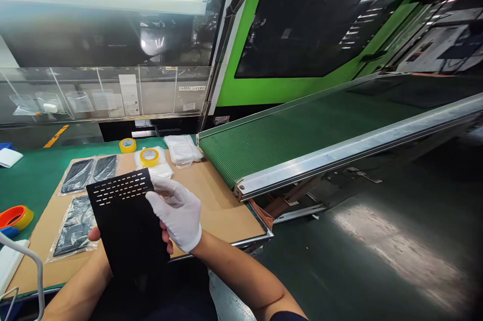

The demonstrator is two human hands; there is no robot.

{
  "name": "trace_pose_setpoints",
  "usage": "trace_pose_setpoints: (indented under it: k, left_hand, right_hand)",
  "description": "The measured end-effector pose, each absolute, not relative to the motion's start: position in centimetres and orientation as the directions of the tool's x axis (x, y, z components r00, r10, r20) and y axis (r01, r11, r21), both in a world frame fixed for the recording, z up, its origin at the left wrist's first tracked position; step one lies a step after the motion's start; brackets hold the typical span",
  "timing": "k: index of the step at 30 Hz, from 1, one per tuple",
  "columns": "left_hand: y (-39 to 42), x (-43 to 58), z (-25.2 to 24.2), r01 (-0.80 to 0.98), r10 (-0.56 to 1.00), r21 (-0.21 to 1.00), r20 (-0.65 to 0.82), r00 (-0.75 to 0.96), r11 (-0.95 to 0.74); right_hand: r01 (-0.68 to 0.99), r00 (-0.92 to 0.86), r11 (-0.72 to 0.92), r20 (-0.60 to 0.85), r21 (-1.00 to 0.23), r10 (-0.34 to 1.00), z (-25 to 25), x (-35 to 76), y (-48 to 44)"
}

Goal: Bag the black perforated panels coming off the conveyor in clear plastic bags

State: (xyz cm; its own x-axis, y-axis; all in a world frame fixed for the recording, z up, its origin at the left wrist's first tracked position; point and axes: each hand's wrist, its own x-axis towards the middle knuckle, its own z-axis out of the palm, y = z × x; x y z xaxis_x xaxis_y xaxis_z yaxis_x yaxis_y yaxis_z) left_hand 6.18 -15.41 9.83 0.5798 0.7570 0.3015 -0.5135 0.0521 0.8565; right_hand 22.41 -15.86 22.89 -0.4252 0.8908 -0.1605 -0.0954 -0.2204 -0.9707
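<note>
Two hands, one gloved, one bare, are on a black slotted panel [124, 225] at lower centre, and it's held up off the bench, tilted toward the wearer! The right hand [177, 215], in a white glove, is over the panel's right edge, its fingers [162, 186] lying close together across the face just below the rows of slots. Whether that gloved thumb is clamping, I can't tell from here. The bare left hand [96, 255] comes in from lower left and cradles the panel from beneath: thumb [94, 234] at the left edge, fingertips [166, 243] curling round the right edge, so the panel is pinched between them.

Behind the action, a cardboard sheet [219, 215] lies on a green bench mat [33, 180]. On it, upper left of the hands, are two black panels in clear bags [83, 175], with a third bagged panel [73, 226] just left of the hands. Further up sit two yellow tape rolls [149, 157], one on a pile of white bags [182, 150]. An orange-and-yellow tape roll [15, 218] waits at the left edge, and a green belt conveyor [283, 137] runs off toward the upper right!
</note>
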Motion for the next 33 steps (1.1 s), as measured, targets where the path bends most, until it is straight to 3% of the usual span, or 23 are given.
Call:
trace_pose_setpoints:
  k: [3,6,12,17,33]
  left_hand:
    - [-15.3,6.2,9.3,-0.506,0.659,0.861,0.349,0.666,0.055]
    - [-15.2,6.4,9.1,-0.512,0.673,0.855,0.330,0.661,0.083]
    - [-15.7,6.1,10.0,-0.607,0.634,0.745,0.334,0.698,0.276]
    - [-15.2,5.4,9.4,-0.715,0.595,0.649,0.476,0.648,0.260]
    - [-14.4,5.1,9.1,-0.742,0.603,0.592,0.480,0.638,0.314]
  right_hand:
    - [-0.092,-0.402,-0.244,-0.189,-0.965,0.896,22.5,22.3,-15.7]
    - [-0.092,-0.393,-0.276,-0.220,-0.957,0.893,22.3,22.2,-15.6]
    - [-0.118,-0.406,-0.290,-0.221,-0.950,0.887,22.3,22.1,-15.0]
    - [-0.098,-0.407,-0.342,-0.276,-0.935,0.871,21.6,21.8,-14.3]
    - [-0.105,-0.469,-0.366,-0.279,-0.924,0.838,20.1,20.6,-11.8]
